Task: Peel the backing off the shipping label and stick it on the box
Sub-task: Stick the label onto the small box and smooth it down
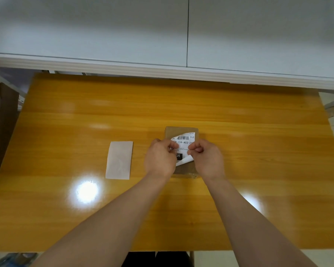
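A small brown cardboard box (178, 131) lies flat on the wooden table (239, 132), right of centre. Above it I hold the white shipping label (184, 140), printed with a barcode and black text. The label is curled, its lower corner bent up. My left hand (159, 158) pinches the label's left edge and my right hand (207, 158) pinches its right edge. Both hands cover the box's middle. A blank white backing sheet (119, 159) lies flat on the table to the left of my hands.
A white cabinet or wall panel (162, 35) runs along the table's far edge. Brown cardboard (0, 112) stands beyond the left edge. The table's near edge is at the bottom, with dark floor (156, 259) below.
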`<state>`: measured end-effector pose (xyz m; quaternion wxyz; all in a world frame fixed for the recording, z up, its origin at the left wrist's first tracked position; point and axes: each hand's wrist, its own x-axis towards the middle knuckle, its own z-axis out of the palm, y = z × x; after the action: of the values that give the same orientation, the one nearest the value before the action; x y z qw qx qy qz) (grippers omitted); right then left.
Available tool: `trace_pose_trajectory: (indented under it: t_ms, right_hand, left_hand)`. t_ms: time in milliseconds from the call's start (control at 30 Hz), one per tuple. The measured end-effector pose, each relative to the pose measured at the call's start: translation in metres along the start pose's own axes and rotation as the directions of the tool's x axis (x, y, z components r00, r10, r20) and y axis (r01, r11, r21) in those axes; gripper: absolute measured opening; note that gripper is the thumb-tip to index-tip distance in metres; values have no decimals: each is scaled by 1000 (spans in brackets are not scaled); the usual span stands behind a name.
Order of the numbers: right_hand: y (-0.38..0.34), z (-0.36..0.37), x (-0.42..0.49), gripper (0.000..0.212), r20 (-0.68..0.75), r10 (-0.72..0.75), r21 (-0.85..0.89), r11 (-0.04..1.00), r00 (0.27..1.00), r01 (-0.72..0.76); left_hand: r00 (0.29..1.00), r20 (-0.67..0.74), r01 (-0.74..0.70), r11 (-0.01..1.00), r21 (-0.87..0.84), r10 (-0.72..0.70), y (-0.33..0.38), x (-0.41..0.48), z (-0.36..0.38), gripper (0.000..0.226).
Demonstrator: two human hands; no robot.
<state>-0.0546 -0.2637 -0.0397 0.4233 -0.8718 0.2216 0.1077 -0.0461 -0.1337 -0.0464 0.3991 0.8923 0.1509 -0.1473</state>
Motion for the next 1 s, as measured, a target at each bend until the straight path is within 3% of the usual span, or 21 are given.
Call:
trace_pose_trajectory:
  t_ms: [100,200,333,467,1000]
  right_hand:
    - [1,-1,1,10,44,-20,-55,998,999,23]
    - [1,-3,1,18,119,-109,-213,968,987,133]
    - [-5,-7,-1,23,228,-260,-383,862,938,332]
    - [-11,-8,-2,30,261,-307,-540,739,915,402]
    - [-11,-6,-2,42,301,-275,-476,786,913,394]
  left_hand:
    - [999,4,-33,998,49,32,0,-1,-1,26]
    - [996,-6,-93,989,113,94,1,-3,-2,28]
    - [986,-17,-161,966,204,168,2,-4,-5,28]
    - [978,5,-201,945,257,207,1,-5,-7,28]
    - [954,77,-298,937,183,288,-14,4,-15,35]
